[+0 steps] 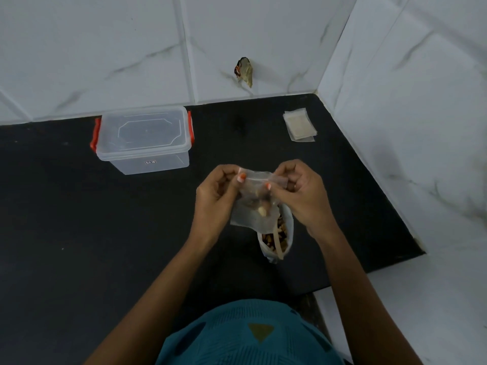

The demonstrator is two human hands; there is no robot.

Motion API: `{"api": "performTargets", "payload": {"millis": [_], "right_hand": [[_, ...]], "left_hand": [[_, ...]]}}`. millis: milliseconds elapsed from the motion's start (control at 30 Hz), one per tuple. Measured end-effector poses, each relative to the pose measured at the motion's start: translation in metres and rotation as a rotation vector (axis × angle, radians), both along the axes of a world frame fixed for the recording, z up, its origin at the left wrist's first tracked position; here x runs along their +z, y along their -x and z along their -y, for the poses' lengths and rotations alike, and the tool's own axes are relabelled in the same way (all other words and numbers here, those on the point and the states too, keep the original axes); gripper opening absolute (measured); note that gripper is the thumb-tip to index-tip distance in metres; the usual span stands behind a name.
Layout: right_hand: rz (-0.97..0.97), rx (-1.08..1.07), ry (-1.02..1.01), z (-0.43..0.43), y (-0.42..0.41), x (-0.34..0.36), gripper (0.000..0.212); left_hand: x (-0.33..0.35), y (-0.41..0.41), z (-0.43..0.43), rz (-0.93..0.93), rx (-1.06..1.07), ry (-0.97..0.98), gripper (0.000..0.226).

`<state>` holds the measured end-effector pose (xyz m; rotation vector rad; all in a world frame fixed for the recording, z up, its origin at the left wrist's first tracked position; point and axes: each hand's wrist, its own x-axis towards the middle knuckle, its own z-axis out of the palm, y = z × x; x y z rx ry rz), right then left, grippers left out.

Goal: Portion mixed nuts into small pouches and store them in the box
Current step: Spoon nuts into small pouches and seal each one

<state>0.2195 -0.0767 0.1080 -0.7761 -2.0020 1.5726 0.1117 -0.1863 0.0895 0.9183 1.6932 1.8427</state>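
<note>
Single head view, looking steeply down, close over hands (259, 196), black counter (66, 219).

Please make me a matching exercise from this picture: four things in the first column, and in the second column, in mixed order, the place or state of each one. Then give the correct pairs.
Things
1. box
2. pouch
3. nut bag
4. spare pouches

Place or state
A. pinched at its top between left hand and right hand
B. lying flat, far right
C. lid on, far left
D. open at the top, just below the hands

Pairs: 1-C, 2-A, 3-D, 4-B
</note>
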Motion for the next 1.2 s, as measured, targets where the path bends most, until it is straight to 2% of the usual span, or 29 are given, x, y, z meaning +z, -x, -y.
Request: {"api": "performTargets", "payload": {"millis": [33, 100, 167, 333, 567, 667, 767, 833, 900, 967, 1067, 1200], "right_hand": [[-0.014, 0.001, 0.034, -0.001, -0.001, 0.002, 0.027], [-0.041, 0.0, 0.064, -0.002, -0.002, 0.004, 0.033], [-0.046, 0.007, 0.066, 0.0, -0.001, 0.006, 0.034], [-0.084, -0.005, 0.127, 0.004, -0.001, 0.006, 0.031], [-0.074, -0.049, 0.266, 0.003, -0.002, 0.002, 0.016], [-0.078, -0.064, 0.315, 0.005, 0.001, 0.001, 0.016], [-0.101, -0.106, 0.268, 0.005, 0.003, 0.001, 0.017], [-0.104, -0.132, 0.205, 0.006, 0.004, 0.0, 0.015], [-0.109, -0.153, 0.135, 0.006, 0.004, -0.002, 0.013], [-0.102, -0.157, 0.075, 0.008, 0.005, -0.002, 0.014], [-0.081, -0.14, 0.106, 0.011, 0.006, -0.001, 0.014], [-0.096, -0.057, 0.174, 0.011, 0.003, -0.002, 0.014]], "left_hand": [[0.002, 0.001, 0.001, 0.061, -0.056, -0.008, 0.01], [0.003, 0.004, 0.001, 0.14, -0.139, 0.015, 0.024], [0.005, 0.005, 0.0, 0.114, -0.199, 0.07, 0.032], [0.007, 0.006, -0.002, 0.085, -0.12, 0.062, 0.012], [0.009, 0.006, -0.001, 0.168, -0.092, 0.061, 0.01], [0.008, 0.006, 0.0, 0.214, -0.087, 0.052, 0.01], [0.009, 0.005, 0.0, 0.24, -0.127, 0.051, 0.008], [0.013, 0.003, 0.001, 0.249, -0.171, 0.042, 0.017], [0.015, 0.002, -0.001, 0.236, -0.201, 0.046, 0.026], [0.017, 0.0, -0.003, 0.208, -0.203, 0.075, 0.025], [0.015, 0.0, -0.005, 0.116, -0.134, 0.09, 0.009], [0.013, 0.004, -0.004, 0.055, -0.078, 0.089, 0.006]]}}
